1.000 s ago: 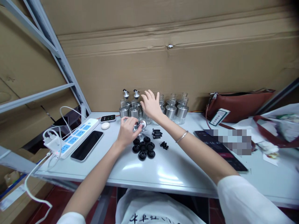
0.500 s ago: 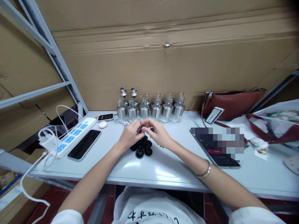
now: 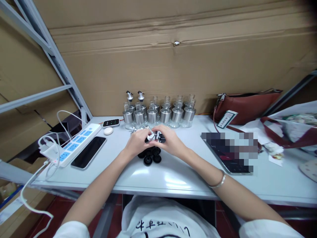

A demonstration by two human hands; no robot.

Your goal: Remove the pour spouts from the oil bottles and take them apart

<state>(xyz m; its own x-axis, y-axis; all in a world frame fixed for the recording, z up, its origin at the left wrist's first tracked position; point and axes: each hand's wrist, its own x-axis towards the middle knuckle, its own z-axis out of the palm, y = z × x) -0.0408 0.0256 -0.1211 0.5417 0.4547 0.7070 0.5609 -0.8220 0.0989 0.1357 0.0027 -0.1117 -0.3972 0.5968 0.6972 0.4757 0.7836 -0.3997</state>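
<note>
My left hand (image 3: 139, 142) is closed on a small white and silver pourer spout (image 3: 150, 137). My right hand (image 3: 170, 140) meets it from the other side, its thumb and fingers pinching a small black piece (image 3: 156, 135) against the spout. The fingers partly hide how the two pieces fit together. Under the hands lies a pile of round black stoppers (image 3: 148, 160). Small black parts (image 3: 161, 137) lie beside my right fingers, and more silver spouts (image 3: 135, 129) lie behind my left hand.
Glass bottles with steel sleeves (image 3: 165, 115) stand in two rows at the back; two rear-left ones carry pourer spouts (image 3: 141, 96). On the left are a power strip (image 3: 81, 140), a phone (image 3: 89, 152) and a small device (image 3: 111, 123). A tablet (image 3: 226, 155) and brown bag (image 3: 250, 107) are right.
A white and silver spout now shows between my hands, where only a small dark piece showed before. My right fingers have opened out slightly around the black piece. The view has shifted slightly.
</note>
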